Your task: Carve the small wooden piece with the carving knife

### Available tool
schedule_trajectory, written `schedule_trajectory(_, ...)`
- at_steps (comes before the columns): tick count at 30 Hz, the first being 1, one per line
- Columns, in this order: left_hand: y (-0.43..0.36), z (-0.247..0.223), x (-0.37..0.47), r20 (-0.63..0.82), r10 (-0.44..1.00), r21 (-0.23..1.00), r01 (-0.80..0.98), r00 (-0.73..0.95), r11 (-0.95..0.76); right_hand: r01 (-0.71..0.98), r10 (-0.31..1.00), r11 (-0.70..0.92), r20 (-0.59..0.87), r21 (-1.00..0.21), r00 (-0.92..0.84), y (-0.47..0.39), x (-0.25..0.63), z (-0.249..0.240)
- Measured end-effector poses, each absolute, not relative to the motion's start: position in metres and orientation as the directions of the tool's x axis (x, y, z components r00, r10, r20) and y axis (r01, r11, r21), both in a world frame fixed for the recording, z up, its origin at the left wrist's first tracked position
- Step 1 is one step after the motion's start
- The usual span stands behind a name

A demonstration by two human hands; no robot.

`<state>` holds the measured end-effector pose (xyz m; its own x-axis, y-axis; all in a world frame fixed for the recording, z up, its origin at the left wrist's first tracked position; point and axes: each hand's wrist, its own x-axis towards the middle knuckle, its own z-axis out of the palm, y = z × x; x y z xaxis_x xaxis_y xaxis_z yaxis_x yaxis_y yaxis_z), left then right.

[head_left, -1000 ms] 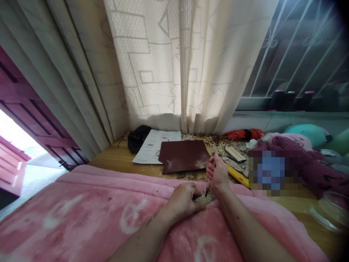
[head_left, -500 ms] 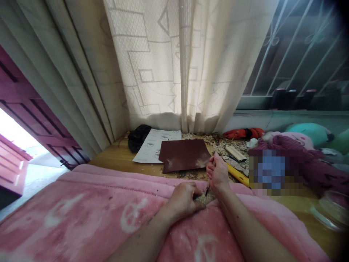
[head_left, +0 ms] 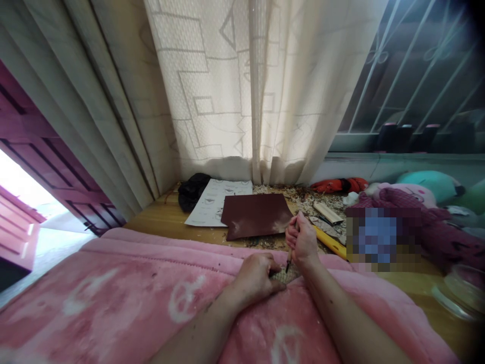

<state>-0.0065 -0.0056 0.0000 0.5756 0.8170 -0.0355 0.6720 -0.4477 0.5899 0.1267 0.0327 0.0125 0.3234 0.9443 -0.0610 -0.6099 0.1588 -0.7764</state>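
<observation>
My left hand (head_left: 254,273) is closed around a pale, wood-like piece (head_left: 285,275) with a crosshatched, scale-like surface, low over the pink blanket. Much of that piece is hidden by the fingers and the blanket. In a fist, my right hand (head_left: 303,243) grips a slim carving tool (head_left: 289,259) held steeply, its dark tip pointing down. The tip meets the patterned surface or is very close to it; I cannot tell which.
Beyond the hands, a dark brown sheet (head_left: 257,215) overlaps a white printed sheet (head_left: 208,205) on the wooden surface (head_left: 151,222). Shavings (head_left: 303,194) lie around a yellow-handled tool (head_left: 330,241) and a pale block (head_left: 328,213). At right is a clear round container (head_left: 460,293).
My right hand and the tool have shifted very slightly. The left hand and the patterned piece stay in nearly the same place.
</observation>
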Motion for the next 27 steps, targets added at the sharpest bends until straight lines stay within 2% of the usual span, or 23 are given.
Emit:
schedule_trajectory(12, -0.0048, -0.0015, -0.0066, -0.015, 0.812, 0.612, 0.647, 0.584, -0.454, -0.486, 0.825, 0.267, -0.064, -0.832, 0.562, 0.0356, 0.1215, 0.0066)
schedule_trajectory(15, -0.0048, -0.0020, -0.0066, -0.021, 0.818, 0.611, 0.655, 0.576, -0.445, -0.508, 0.852, 0.244, -0.068, -0.826, 0.519, 0.0343, 0.1202, 0.0096)
schedule_trajectory(22, -0.0066, 0.0027, -0.0063, -0.015, 0.813, 0.611, 0.649, 0.582, -0.453, -0.611, 0.975, 0.125, -0.018, -0.782, 0.222, 0.0293, 0.1213, 0.0145)
schedule_trajectory(27, -0.0066, 0.0008, -0.0065, -0.025, 0.811, 0.581, 0.669, 0.585, -0.464, -0.633, 0.965, 0.121, -0.058, -0.765, 0.255, 0.0315, 0.1233, 0.0120)
